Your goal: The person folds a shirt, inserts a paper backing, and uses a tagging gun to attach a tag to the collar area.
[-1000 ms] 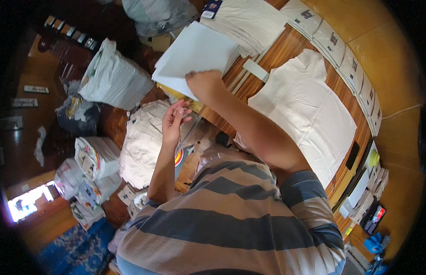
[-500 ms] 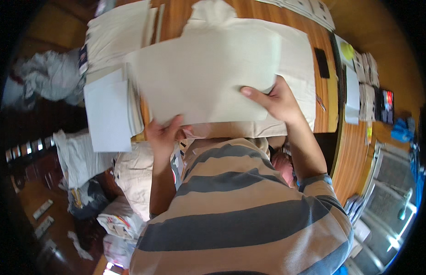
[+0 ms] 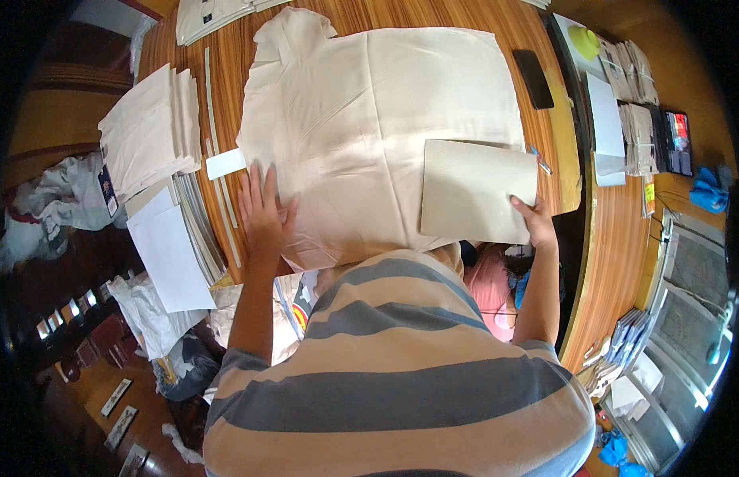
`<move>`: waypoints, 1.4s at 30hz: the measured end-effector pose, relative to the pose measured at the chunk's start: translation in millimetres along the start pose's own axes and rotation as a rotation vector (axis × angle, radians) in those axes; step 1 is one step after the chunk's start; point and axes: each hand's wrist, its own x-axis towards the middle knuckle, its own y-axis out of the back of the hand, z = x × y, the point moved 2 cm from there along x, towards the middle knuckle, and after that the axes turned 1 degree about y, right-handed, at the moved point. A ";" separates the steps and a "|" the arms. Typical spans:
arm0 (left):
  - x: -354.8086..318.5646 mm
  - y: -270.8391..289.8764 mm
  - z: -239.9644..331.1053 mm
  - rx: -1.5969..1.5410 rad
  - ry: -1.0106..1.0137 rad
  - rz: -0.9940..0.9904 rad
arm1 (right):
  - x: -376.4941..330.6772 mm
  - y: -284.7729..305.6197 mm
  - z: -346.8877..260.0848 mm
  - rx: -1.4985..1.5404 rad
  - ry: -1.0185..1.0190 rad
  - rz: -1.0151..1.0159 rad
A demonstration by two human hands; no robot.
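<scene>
Left hand (image 3: pixel 262 213) lies flat with fingers spread on the near left part of the cream garment (image 3: pixel 369 119), which is laid out smooth across the wooden table (image 3: pixel 560 151). Right hand (image 3: pixel 535 224) pinches the near right corner of a stiff grey card (image 3: pixel 477 191), thumb on top, the card resting on the garment's near right area.

To do this well, the spread palm should press evenly so the cloth does not creep while the card moves. The card looks best slid toward the middle of the cloth, its edges square with the garment's sides, without dragging up wrinkles. A light lift at the pinched corner would help it glide.

A dark phone (image 3: pixel 535 78) lies at the far right, and a stack of folded cream cloths (image 3: pixel 147 131) sits to the left.
</scene>
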 end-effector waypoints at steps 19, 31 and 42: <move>-26.5 4.8 -17.7 0.001 0.271 0.097 | 38.4 -105.8 -61.0 0.223 0.093 -0.120; -70.3 1.3 -31.1 -0.104 0.257 0.028 | 54.4 -341.9 -73.6 -0.062 0.123 -0.382; -65.0 11.2 -36.7 -0.235 0.133 0.122 | 34.2 -339.0 -88.1 -0.011 0.227 -0.279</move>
